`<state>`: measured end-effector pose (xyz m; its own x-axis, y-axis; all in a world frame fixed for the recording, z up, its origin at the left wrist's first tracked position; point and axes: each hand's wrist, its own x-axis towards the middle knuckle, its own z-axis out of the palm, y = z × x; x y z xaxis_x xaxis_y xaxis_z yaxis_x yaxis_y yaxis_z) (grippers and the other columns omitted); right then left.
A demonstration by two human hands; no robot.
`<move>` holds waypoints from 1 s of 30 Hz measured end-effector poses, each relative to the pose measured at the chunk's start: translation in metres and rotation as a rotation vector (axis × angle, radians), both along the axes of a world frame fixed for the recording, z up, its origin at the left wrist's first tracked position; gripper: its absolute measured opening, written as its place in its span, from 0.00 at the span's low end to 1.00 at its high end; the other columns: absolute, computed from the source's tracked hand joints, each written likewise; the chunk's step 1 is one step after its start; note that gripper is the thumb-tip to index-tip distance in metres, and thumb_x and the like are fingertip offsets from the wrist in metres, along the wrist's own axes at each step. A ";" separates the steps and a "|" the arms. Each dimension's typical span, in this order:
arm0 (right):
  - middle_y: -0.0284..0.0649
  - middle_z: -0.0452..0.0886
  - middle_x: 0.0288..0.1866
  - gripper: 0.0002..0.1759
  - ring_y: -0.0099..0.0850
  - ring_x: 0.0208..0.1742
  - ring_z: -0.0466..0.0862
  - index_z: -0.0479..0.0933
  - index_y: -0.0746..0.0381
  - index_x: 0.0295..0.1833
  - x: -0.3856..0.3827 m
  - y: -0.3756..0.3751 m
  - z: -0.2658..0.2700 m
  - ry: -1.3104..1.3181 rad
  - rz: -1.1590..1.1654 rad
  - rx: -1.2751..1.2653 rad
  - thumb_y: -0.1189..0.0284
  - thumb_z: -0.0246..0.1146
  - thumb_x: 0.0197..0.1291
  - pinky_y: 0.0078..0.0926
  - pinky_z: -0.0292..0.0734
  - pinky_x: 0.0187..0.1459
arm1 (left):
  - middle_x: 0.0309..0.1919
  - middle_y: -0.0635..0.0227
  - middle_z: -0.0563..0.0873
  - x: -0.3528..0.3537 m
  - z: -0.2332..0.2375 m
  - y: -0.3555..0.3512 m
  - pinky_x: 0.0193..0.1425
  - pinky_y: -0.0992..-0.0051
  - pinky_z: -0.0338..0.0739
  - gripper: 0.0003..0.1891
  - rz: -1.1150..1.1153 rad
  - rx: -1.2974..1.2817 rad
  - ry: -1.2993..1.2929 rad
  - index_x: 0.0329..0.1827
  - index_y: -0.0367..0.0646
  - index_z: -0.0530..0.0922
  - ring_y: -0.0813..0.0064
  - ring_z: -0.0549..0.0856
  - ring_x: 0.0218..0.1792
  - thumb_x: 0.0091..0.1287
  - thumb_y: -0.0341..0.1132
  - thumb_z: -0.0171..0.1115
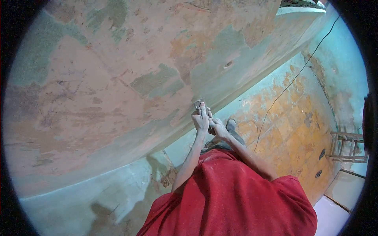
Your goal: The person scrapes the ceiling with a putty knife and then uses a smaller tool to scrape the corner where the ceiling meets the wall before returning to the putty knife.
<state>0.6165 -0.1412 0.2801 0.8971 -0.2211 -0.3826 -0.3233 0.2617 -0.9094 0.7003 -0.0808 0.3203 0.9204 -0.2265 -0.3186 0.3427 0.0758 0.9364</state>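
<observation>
My left hand (201, 122), dusted white, is up against the patchy wall (118, 74) with its thumb stretched along the top. Its other fingers are curled round something small and pale at the wall, whose kind I cannot make out. Close beside it on the right, my right hand (219, 128) has its fingers bent in and touching the left one. Whatever is between these fingers is hidden. Around both hands the wall shows pale green and pinkish worn patches.
A thin dark cable (282, 92) runs across the worn orange floor (283, 133). At the far right is a wooden frame like a stool (348, 147). Dark footwear (318, 173) lies on the floor. My shoe (231, 124) shows below the hands.
</observation>
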 end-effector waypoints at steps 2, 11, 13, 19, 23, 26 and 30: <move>0.32 0.72 0.20 0.28 0.21 0.17 0.67 0.73 0.62 0.29 -0.002 0.003 0.003 0.008 -0.017 0.030 0.50 0.47 0.72 0.23 0.58 0.20 | 0.15 0.70 0.77 0.003 -0.002 0.001 0.14 0.78 0.63 0.24 -0.023 -0.028 0.006 0.23 0.39 0.75 0.81 0.75 0.14 0.71 0.51 0.57; 0.32 0.71 0.18 0.27 0.22 0.17 0.66 0.73 0.62 0.27 -0.003 -0.008 -0.009 0.056 0.009 -0.015 0.54 0.47 0.72 0.24 0.59 0.20 | 0.17 0.71 0.79 0.003 -0.020 -0.002 0.18 0.78 0.67 0.24 -0.077 0.035 0.007 0.25 0.40 0.77 0.80 0.77 0.17 0.71 0.51 0.57; 0.33 0.72 0.19 0.27 0.22 0.17 0.68 0.73 0.62 0.28 0.000 -0.009 -0.011 0.006 0.038 -0.053 0.53 0.47 0.72 0.23 0.59 0.20 | 0.18 0.72 0.79 0.006 -0.039 0.000 0.18 0.78 0.67 0.24 -0.071 0.095 -0.031 0.24 0.41 0.77 0.81 0.77 0.17 0.70 0.52 0.58; 0.34 0.74 0.21 0.26 0.21 0.19 0.70 0.73 0.63 0.30 0.003 -0.004 -0.012 0.019 -0.040 0.008 0.52 0.48 0.71 0.22 0.62 0.21 | 0.17 0.72 0.79 0.006 0.000 -0.004 0.19 0.78 0.67 0.23 -0.085 0.064 -0.034 0.24 0.40 0.77 0.81 0.77 0.17 0.70 0.51 0.59; 0.33 0.74 0.21 0.26 0.23 0.19 0.70 0.74 0.63 0.29 0.004 -0.003 -0.006 0.002 -0.089 -0.047 0.53 0.48 0.71 0.24 0.63 0.22 | 0.16 0.72 0.78 0.005 0.011 -0.009 0.19 0.78 0.66 0.24 -0.083 0.041 -0.058 0.24 0.39 0.77 0.82 0.76 0.17 0.71 0.51 0.59; 0.33 0.73 0.20 0.26 0.23 0.18 0.70 0.74 0.64 0.28 -0.001 -0.001 0.000 0.010 -0.090 -0.037 0.55 0.48 0.71 0.25 0.63 0.22 | 0.13 0.72 0.76 0.000 0.004 -0.007 0.15 0.80 0.61 0.25 -0.064 0.012 -0.054 0.21 0.40 0.76 0.83 0.73 0.13 0.71 0.51 0.58; 0.34 0.72 0.18 0.27 0.24 0.17 0.69 0.75 0.64 0.25 -0.008 -0.004 -0.002 0.094 -0.053 -0.018 0.54 0.48 0.70 0.25 0.61 0.21 | 0.15 0.69 0.79 0.004 -0.021 -0.004 0.16 0.77 0.66 0.25 -0.160 0.105 0.045 0.25 0.38 0.76 0.79 0.76 0.13 0.71 0.53 0.56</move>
